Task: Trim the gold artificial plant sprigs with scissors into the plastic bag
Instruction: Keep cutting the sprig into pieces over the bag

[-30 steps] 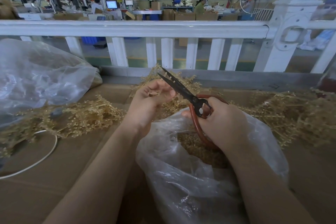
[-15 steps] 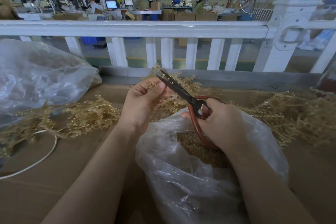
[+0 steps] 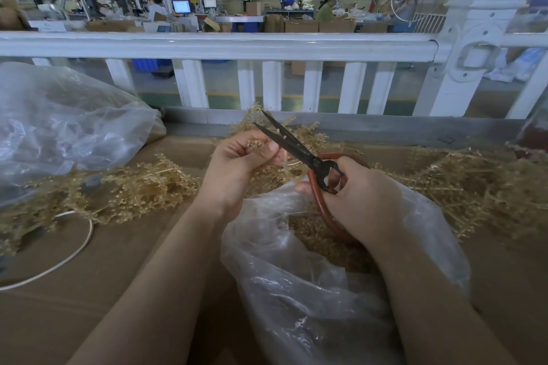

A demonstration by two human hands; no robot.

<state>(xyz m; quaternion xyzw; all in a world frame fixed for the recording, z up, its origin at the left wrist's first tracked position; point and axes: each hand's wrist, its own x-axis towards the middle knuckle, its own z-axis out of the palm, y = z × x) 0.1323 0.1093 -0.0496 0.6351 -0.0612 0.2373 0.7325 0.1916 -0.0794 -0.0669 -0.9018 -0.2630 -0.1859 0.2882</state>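
Note:
My left hand [image 3: 240, 163] pinches a small gold sprig [image 3: 257, 144] between thumb and fingers, just left of the blades. My right hand [image 3: 358, 201] grips the red loop handles of black scissors [image 3: 292, 145], whose blades are parted and point up to the left around the sprig's tip. Both hands hover over the mouth of a clear plastic bag [image 3: 311, 290] that holds gold trimmings [image 3: 314, 237]. Piles of gold sprigs lie on the cardboard at the left [image 3: 133, 190], behind the hands and at the right [image 3: 474, 187].
A large clear bag [image 3: 59, 127] sits at the left on the brown cardboard surface [image 3: 89, 290]. A white cord [image 3: 71, 255] curves across the cardboard at left. A white railing [image 3: 237, 47] runs along the far edge, with a factory floor beyond.
My left hand has lifted a sprig up to the scissors. The blades, nearly together a second ago, have parted around the sprig. My right hand has barely moved.

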